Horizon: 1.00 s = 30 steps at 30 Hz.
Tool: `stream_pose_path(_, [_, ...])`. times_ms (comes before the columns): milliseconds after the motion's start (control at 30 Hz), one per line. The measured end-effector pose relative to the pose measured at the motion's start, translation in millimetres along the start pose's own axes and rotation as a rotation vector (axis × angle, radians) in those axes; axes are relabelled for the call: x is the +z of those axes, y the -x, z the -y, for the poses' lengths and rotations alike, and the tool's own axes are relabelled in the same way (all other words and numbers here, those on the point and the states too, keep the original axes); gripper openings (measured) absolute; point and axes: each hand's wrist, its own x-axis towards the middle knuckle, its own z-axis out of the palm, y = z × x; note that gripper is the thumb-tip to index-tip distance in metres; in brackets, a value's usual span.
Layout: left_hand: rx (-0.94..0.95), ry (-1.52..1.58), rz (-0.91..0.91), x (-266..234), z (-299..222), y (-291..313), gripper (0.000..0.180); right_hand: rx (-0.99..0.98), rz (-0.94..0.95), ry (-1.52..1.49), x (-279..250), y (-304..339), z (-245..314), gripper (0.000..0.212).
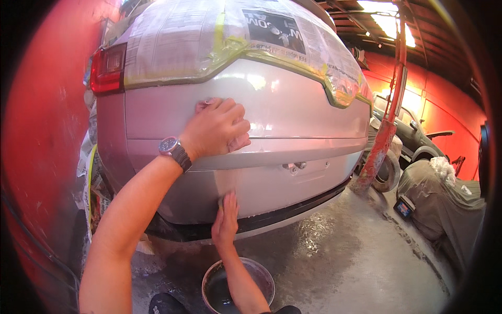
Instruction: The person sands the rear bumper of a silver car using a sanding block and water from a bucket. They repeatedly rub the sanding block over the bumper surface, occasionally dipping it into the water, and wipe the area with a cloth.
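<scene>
A silver car's rear panel [293,120] fills the middle, its glossy surface catching reflections. My left hand [222,123], with a watch [175,152] on its wrist, presses a crumpled pinkish cloth [240,142] against the upper part of the panel. Lower down, my right hand [226,220] lies against the panel just above the black bumper trim [261,224], fingers together. A thin yellowish-green edge shows under those fingers, too little to name. Between the hands runs a paler, dull streak [226,179] on the panel.
Newspaper [178,42] and yellow-green masking tape [230,46] cover the glass above. Beneath my right forearm stands a round basin [206,293] on the wet floor [334,256]. A red post [379,152], a tyre [388,172] and a draped grey cover [439,204] are at right.
</scene>
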Motion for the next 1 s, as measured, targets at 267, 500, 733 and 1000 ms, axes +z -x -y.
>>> stream_pose_path(267, [0.004,-0.020,0.000,-1,-1,1,0.023,0.011,-0.043,-0.157,7,-62,28,0.054])
stream_pose_path(500, [0.016,-0.025,-0.027,-3,-1,-4,0.022,0.019,-0.013,-0.022,3,-4,6,0.059])
stream_pose_path(733, [0.030,-0.030,-0.030,0,-2,-2,0.022,-0.079,0.057,-0.047,-2,-10,-22,0.064])
stream_pose_path(1000, [0.037,-0.045,-0.035,-4,-5,-5,0.020,-0.190,0.026,0.147,-20,-84,-29,0.068])
